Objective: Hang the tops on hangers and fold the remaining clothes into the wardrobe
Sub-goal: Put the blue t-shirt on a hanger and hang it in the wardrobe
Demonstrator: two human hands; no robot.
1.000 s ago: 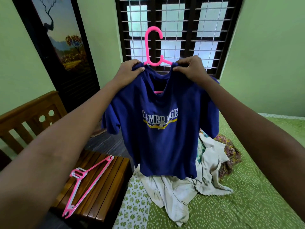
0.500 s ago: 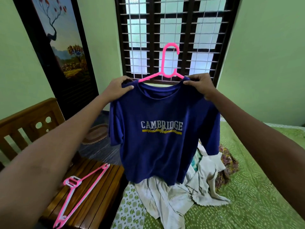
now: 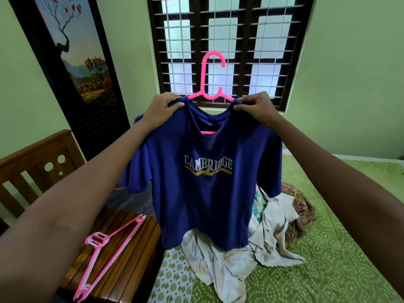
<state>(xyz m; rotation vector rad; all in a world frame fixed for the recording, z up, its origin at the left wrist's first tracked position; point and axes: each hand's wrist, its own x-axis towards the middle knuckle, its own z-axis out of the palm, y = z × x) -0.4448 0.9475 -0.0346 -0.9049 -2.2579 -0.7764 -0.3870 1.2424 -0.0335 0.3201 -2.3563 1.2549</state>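
Note:
A blue T-shirt [image 3: 205, 193] with "CAMBRIDGE" printed on its chest hangs in front of me on a pink hanger [image 3: 211, 82], whose hook stands up above the collar. My left hand [image 3: 162, 109] grips the shirt's left shoulder. My right hand [image 3: 256, 107] pinches the right shoulder beside the collar. The hanger's lower bar shows inside the neck opening. Below the shirt a pile of clothes [image 3: 251, 248] lies on the bed, with a whitish cloth on top and a patterned one behind.
Spare pink hangers [image 3: 109, 254] lie on a wooden slatted bench [image 3: 131, 270] at lower left. The green-sheeted bed [image 3: 338, 248] fills the right. A barred window [image 3: 229, 40] is straight ahead and a framed painting [image 3: 76, 62] leans at left.
My hands moved closer together toward the collar, so the neckline sags open and the chest print wrinkles. The shirt and hanger shifted slightly in view.

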